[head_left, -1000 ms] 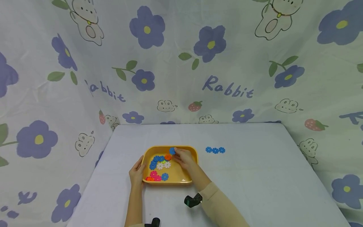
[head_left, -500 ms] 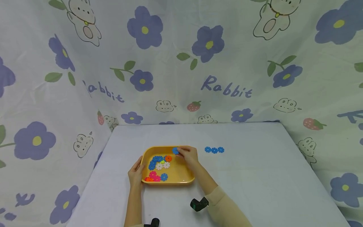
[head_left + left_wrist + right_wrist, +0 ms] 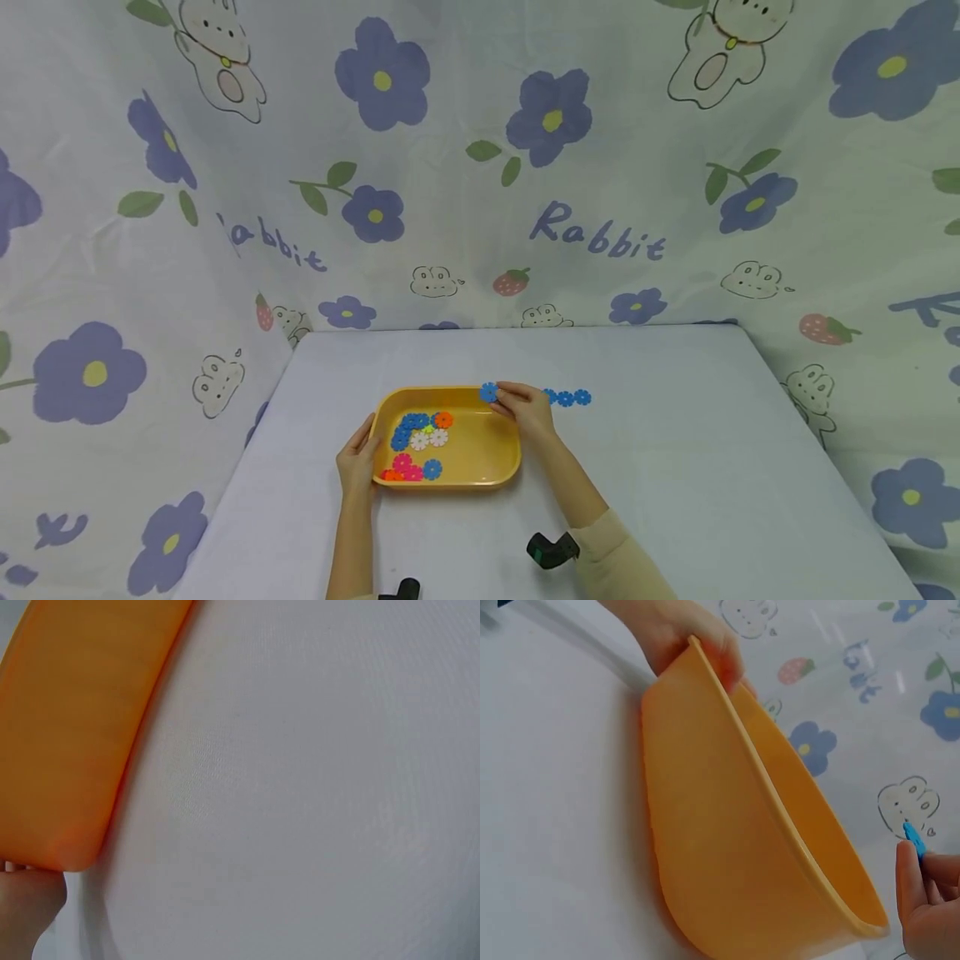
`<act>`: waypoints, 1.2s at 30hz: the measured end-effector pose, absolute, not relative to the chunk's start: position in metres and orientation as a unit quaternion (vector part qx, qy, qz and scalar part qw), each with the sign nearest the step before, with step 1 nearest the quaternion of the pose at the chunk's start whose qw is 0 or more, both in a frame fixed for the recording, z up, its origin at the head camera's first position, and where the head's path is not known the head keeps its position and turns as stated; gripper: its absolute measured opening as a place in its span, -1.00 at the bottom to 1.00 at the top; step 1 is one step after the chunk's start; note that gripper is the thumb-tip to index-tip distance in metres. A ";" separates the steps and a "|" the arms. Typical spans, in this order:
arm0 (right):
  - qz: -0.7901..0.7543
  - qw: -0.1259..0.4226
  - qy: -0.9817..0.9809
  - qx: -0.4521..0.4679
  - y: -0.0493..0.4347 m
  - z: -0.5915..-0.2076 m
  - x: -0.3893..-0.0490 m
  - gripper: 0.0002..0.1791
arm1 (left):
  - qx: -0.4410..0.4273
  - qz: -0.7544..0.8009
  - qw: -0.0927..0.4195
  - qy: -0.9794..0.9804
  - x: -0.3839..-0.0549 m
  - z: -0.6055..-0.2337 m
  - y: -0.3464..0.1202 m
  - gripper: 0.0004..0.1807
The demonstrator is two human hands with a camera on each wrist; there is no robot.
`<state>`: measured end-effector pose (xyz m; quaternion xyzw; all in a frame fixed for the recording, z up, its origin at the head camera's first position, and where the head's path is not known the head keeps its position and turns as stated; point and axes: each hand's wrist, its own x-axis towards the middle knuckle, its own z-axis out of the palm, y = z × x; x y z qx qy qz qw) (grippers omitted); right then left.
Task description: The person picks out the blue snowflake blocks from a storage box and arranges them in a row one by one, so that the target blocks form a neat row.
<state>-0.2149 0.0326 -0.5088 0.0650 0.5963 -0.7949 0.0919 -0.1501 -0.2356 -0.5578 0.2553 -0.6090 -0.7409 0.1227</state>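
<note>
My left hand (image 3: 356,460) grips the left side of a yellow plastic tray (image 3: 480,454); the right wrist view shows its fingers over the rim. Between the thumb and fingertips of my right hand (image 3: 528,412) is a blue flower-shaped interlocking disc (image 3: 489,392), pinched at the tray's far right corner. In the right wrist view this disc (image 3: 914,837) appears edge-on, just beyond the rim. Lying in the tray's left half are several blue discs (image 3: 401,437), white discs (image 3: 420,441), pink discs (image 3: 402,462) and orange discs (image 3: 443,420).
A short row of blue discs (image 3: 566,399) lies on the white tablecloth (image 3: 675,467) right of the tray, its left end close behind my right hand. A patterned curtain (image 3: 465,183) stands behind and beside the table.
My right hand has carried the blue disc rightward from over the tray's far side to its far right corner. The left hand keeps its grip on the tray.
</note>
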 end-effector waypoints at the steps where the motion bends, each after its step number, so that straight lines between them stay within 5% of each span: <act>1: -0.794 0.087 0.598 0.070 0.037 -0.508 -0.216 -0.68 | 0.256 -0.740 0.123 -0.610 -0.150 -0.558 -0.236 -0.50; 19: -0.795 -0.002 0.599 0.092 0.134 -0.525 -0.218 -0.64 | 0.249 -0.745 0.121 -0.607 -0.148 -0.557 -0.234 -0.49; 36: -0.781 -0.007 0.603 0.165 0.203 -0.549 -0.225 -0.56 | 0.248 -0.748 0.122 -0.603 -0.148 -0.558 -0.234 -0.48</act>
